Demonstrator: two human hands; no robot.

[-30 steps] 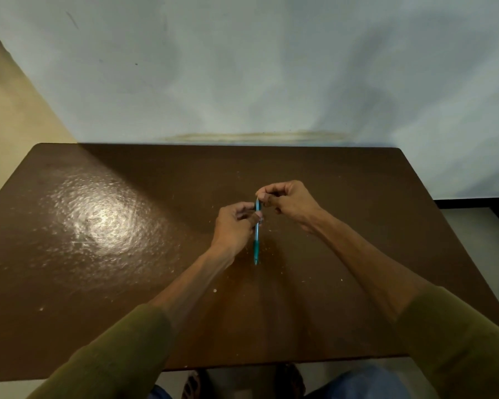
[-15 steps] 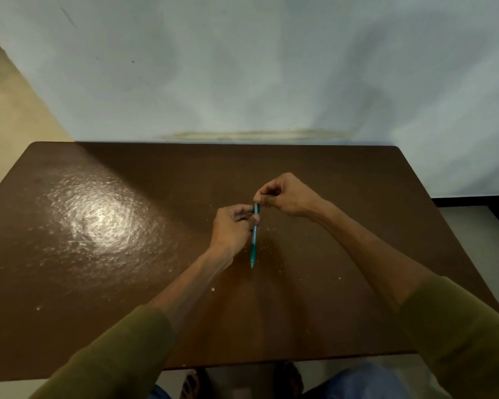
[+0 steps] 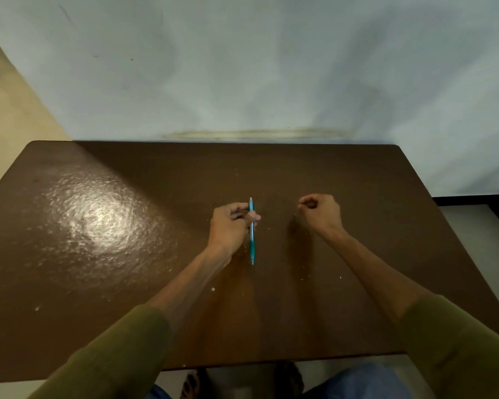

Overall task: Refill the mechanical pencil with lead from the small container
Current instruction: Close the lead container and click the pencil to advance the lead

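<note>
A teal mechanical pencil (image 3: 252, 240) stands nearly upright over the middle of the brown table (image 3: 343, 174), tip down. My left hand (image 3: 230, 226) grips the pencil's upper half between fingers and thumb. My right hand (image 3: 319, 212) hovers about a hand's width to the right of the pencil, apart from it. Its fingers are curled and thumb and forefinger are pinched together. Anything between those fingertips is too small to make out. No lead container shows in the head view.
Small pale specks (image 3: 213, 289) lie scattered on the tabletop. A glossy glare patch (image 3: 98, 223) covers the left side. A pale wall (image 3: 242, 67) rises behind the table's far edge. My knees and feet show below the near edge.
My right hand has left the top of the pencil and moved to the right, still pinched. My left hand keeps the pencil in about the same place.
</note>
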